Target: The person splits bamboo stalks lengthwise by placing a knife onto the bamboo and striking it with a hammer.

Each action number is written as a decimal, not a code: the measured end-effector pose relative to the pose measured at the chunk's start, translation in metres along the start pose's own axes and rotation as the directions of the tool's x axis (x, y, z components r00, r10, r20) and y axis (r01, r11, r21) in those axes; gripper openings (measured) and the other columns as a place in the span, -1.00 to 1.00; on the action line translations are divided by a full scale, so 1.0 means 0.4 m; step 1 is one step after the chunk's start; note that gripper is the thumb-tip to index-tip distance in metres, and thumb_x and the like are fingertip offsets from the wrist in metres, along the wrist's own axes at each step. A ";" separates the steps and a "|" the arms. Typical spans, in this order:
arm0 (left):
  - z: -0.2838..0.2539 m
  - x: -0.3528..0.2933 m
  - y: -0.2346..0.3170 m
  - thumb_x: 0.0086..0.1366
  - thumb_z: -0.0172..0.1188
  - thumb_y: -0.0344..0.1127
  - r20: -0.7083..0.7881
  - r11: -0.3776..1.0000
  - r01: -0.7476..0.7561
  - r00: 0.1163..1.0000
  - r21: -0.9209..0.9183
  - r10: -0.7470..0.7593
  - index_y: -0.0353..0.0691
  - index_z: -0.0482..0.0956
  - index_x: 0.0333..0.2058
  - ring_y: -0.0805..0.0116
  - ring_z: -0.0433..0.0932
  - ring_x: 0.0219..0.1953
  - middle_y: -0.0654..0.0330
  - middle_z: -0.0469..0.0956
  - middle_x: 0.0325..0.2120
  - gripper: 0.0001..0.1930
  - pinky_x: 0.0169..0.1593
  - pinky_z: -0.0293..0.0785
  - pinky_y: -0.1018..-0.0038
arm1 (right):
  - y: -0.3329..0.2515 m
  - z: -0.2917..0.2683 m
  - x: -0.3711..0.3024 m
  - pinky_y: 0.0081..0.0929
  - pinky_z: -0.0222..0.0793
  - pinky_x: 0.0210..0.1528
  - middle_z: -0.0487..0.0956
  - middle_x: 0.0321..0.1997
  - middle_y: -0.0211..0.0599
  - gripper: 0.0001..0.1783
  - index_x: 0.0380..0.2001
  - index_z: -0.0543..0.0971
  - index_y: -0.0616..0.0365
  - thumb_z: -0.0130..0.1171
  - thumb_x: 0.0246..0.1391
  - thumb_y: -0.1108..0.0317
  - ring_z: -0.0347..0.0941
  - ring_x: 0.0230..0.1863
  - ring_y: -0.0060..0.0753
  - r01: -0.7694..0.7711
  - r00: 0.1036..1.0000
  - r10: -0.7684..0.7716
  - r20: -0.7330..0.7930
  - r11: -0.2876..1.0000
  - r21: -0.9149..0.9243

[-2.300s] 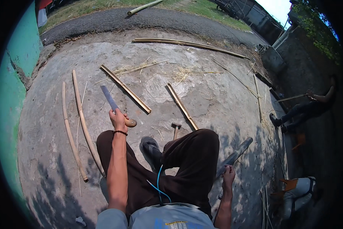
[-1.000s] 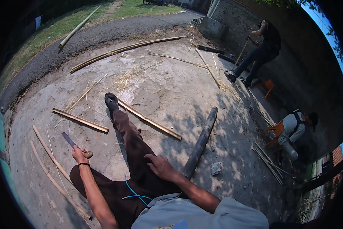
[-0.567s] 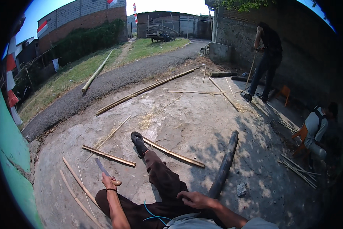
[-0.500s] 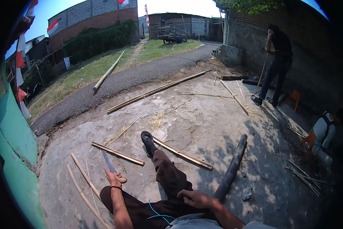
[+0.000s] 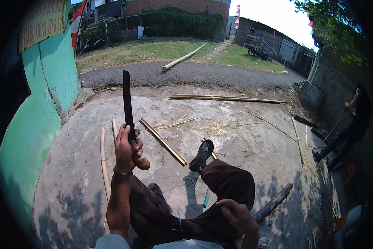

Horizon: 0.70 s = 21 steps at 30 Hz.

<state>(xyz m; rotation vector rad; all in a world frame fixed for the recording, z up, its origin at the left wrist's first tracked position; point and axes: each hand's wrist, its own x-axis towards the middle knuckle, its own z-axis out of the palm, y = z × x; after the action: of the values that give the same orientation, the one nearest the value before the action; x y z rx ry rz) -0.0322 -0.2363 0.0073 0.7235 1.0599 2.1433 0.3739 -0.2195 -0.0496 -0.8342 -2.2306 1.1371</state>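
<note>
A machete (image 5: 127, 97) with a dark blade and a curved wooden handle points upward in front of me. My left hand (image 5: 125, 149) is wrapped round its handle. My right hand (image 5: 236, 212) rests by my raised right thigh, fingers loosely bent and apart, with nothing seen in them. Ahead of the machete's handle, a split bamboo piece (image 5: 163, 142) lies on the concrete. Two thin pale bamboo poles (image 5: 103, 157) lie left of and partly behind my left arm. A teal-ended rod (image 5: 206, 198) lies between my legs, and my right shoe (image 5: 202, 155) covers part of another bamboo piece.
Long bamboo strips (image 5: 228, 98) lie across the far concrete, with straw-like shavings (image 5: 216, 129) nearer. A dark log (image 5: 273, 203) is beside my right hand. A green wall (image 5: 29, 137) bounds the left. At right, a person (image 5: 348, 124) stands holding a stick. A bamboo pole (image 5: 184, 57) lies beyond the path.
My left hand has lifted the machete from low over the ground to upright. The view has swung left, so the scene shifts right. My right hand stays by my thigh.
</note>
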 end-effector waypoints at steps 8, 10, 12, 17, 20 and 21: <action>0.010 0.068 -0.103 0.50 -0.07 -0.06 -0.084 0.985 0.050 0.996 0.165 -0.036 -0.18 0.32 -0.14 0.54 0.39 -0.60 0.28 0.39 -0.41 -0.72 -0.63 0.30 0.59 | 0.077 0.101 0.283 -0.61 0.33 -0.33 0.50 -0.49 -0.40 -0.76 0.01 0.54 0.17 0.09 0.33 0.37 0.40 -0.45 -0.67 -0.034 0.998 0.014 0.062 0.940 0.340; -0.044 0.086 -0.184 0.49 -0.05 -0.09 -0.194 0.960 0.190 0.969 0.207 -0.150 -0.14 0.30 -0.20 0.50 0.41 -0.60 0.27 0.37 -0.51 -0.77 -0.63 0.31 0.56 | 0.175 0.175 0.394 -0.60 0.29 -0.35 0.45 -0.47 -0.45 -0.74 0.03 0.52 0.15 0.07 0.36 0.32 0.31 -0.46 -0.68 -0.161 0.982 0.110 0.151 0.910 0.382; -0.087 0.088 -0.238 0.45 0.05 -0.13 -0.316 0.941 0.298 0.919 0.160 -0.238 -0.14 0.30 -0.19 0.48 0.40 -0.56 0.24 0.33 -0.57 -0.77 -0.59 0.30 0.57 | 0.303 0.259 0.499 -0.60 0.24 -0.39 0.44 -0.44 -0.47 -0.75 0.03 0.52 0.11 0.04 0.38 0.28 0.23 -0.48 -0.68 -0.294 0.946 0.233 0.227 0.911 0.288; -0.190 0.095 -0.248 0.44 0.09 -0.16 -0.400 0.849 0.526 0.788 0.043 -0.468 -0.44 0.40 -0.12 0.46 0.32 -0.54 0.16 0.38 -0.53 -0.64 -0.54 0.27 0.59 | 0.698 0.484 0.640 -0.29 0.36 -0.36 0.50 -0.59 -0.16 -0.70 -0.09 0.57 0.22 0.09 0.28 0.23 0.42 -0.54 -0.28 -0.379 0.915 0.363 0.174 0.922 0.073; -0.236 0.099 -0.181 0.54 -0.12 -0.27 -0.315 0.889 0.454 0.836 -0.059 -0.449 -0.54 0.19 0.03 0.50 0.23 -0.47 0.07 0.30 -0.22 -0.65 -0.58 0.30 0.58 | 0.861 0.608 0.543 -0.29 0.33 -0.36 0.50 -0.53 -0.19 -0.67 -0.05 0.56 0.20 0.07 0.29 0.19 0.42 -0.49 -0.28 -0.443 0.804 0.454 0.383 0.888 -0.124; -0.275 0.094 -0.178 0.55 -0.16 -0.29 -0.249 0.874 0.472 0.839 -0.113 -0.485 -0.52 0.11 0.04 0.49 0.23 -0.45 0.06 0.23 -0.20 -0.66 -0.59 0.30 0.56 | 0.910 0.617 0.483 -0.16 0.41 -0.27 0.58 -0.46 0.01 -0.67 -0.08 0.56 0.22 0.09 0.23 0.21 0.55 -0.38 -0.02 -0.431 0.753 0.484 0.447 0.875 -0.221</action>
<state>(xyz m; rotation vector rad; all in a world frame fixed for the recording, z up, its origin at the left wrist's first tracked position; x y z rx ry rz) -0.1128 -0.2277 -0.1022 0.1100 1.1780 1.8435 0.1844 -0.0447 -0.4550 -1.3164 -2.5884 1.6229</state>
